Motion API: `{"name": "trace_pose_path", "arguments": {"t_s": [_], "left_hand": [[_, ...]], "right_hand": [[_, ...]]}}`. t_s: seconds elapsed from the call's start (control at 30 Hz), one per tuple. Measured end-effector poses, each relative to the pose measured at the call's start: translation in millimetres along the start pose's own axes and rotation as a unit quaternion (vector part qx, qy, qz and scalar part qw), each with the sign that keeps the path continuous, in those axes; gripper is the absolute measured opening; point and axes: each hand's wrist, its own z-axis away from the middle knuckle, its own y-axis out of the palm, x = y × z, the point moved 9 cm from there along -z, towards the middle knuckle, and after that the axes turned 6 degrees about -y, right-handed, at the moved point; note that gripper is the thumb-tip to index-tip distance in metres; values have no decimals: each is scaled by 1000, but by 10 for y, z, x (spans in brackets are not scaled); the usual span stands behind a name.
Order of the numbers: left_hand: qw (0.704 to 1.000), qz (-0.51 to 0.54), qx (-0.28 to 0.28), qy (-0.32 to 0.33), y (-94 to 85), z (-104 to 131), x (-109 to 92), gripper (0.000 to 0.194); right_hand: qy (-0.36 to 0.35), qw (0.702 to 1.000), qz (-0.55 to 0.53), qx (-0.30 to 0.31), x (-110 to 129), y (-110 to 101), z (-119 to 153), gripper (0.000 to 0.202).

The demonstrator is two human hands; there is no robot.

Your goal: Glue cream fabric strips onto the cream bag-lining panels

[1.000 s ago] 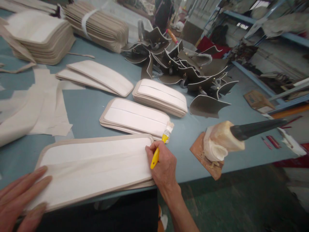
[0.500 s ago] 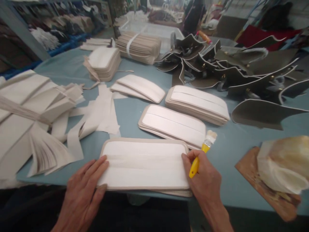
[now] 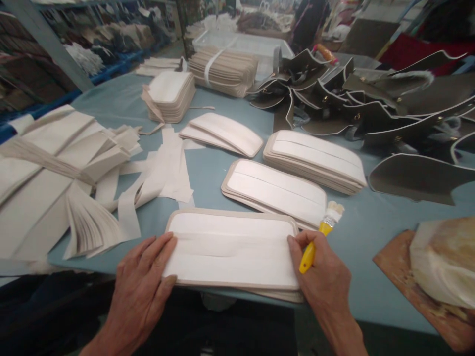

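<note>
A white rectangular panel with rounded corners and a beige border (image 3: 230, 252) lies at the table's front edge, on top of at least one similar panel. My left hand (image 3: 144, 282) rests over its left end, fingers stretched onto the surface and thumb at the near corner. At the right end, my right hand (image 3: 322, 277) holds a yellow-handled paintbrush (image 3: 307, 257), its pale bristles pointing up and away. The index finger and thumb of that hand also touch the panel's right edge. Just beyond lies a small stack of similar panels (image 3: 274, 188).
Further panel stacks stand behind (image 3: 315, 153). Loose cream strips (image 3: 166, 168) and a tied bundle of strips (image 3: 40, 178) lie at left. Dark olive bag pieces (image 3: 393, 118) fill the back right. A pale, stained container (image 3: 445, 257) sits on a brown board (image 3: 404, 267) at right.
The whole view has shifted slightly, so everything appears further right. Both hands keep their places at the panel's ends, and the brush stays in my right hand.
</note>
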Motion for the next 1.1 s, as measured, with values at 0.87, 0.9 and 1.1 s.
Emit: {"name": "trace_pose_path", "arguments": {"t_s": [0.87,0.9,1.1], "left_hand": [[982,-36,37,-184,26,-698,322,87],[980,-40,42,-193,42,-706,358,90],[973,-57,87,-208,95,-716,462,89]], "right_hand": [[65,998,-17,-12,-129,17,15,39],[73,997,-18,-7,-155,26,19,40],[80,996,-23,12,-241,58,26,47]]}}
